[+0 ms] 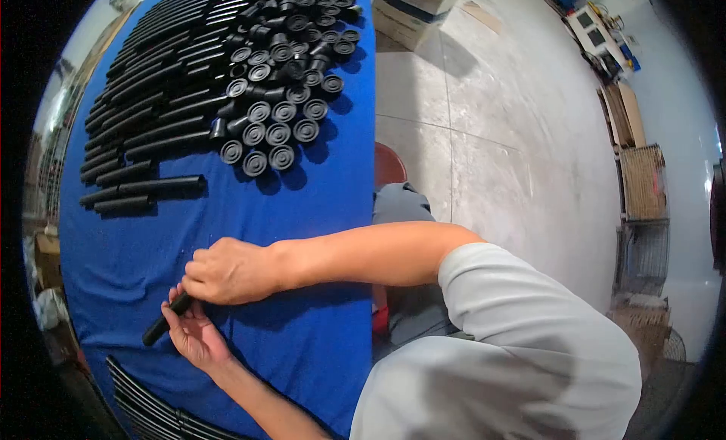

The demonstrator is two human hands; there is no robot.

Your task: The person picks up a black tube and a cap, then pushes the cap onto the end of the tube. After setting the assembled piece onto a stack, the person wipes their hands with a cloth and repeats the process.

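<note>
A short black tube (165, 321) slants above the blue cloth, its lower end sticking out free. Around its middle are the fingers and thumb of my left hand (198, 339), palm turned up. My right hand (229, 271) is closed at the tube's upper end, knuckles up, and covers that end from view. Whether a second piece sits inside my right fist cannot be seen.
The blue cloth (257, 213) covers the table. Rows of black tubes (151, 115) lie at its far end beside many round black caps (278, 133). Thin black rods (151, 406) lie near the bottom. A cardboard box (412, 17) stands on the floor.
</note>
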